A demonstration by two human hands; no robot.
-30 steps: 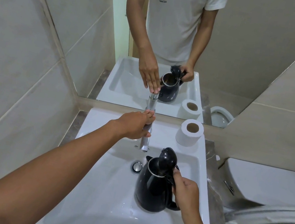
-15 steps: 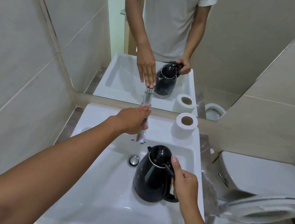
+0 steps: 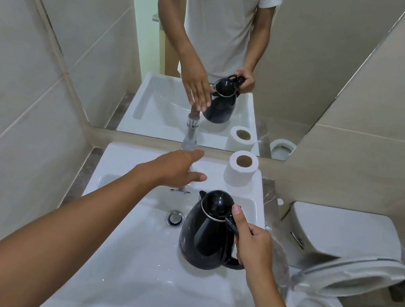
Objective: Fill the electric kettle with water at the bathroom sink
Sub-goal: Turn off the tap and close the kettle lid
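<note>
A black electric kettle (image 3: 205,231) with its lid down hangs over the right side of the white sink (image 3: 124,261). My right hand (image 3: 251,244) is shut on its handle, thumb resting on the lid. My left hand (image 3: 180,167) hovers with fingers spread just above the chrome tap (image 3: 181,188), hiding most of it. No water stream is visible. The drain (image 3: 175,218) lies left of the kettle.
A toilet paper roll (image 3: 241,169) stands on the sink's back right corner. A mirror (image 3: 213,48) rises behind the sink. To the right is a toilet (image 3: 333,295) with its seat raised and its cistern (image 3: 343,236). Tiled walls close in on both sides.
My left hand has let go of the tap and opened above it. The kettle's lid, open a second ago, is down, and the kettle has shifted slightly right of the spout.
</note>
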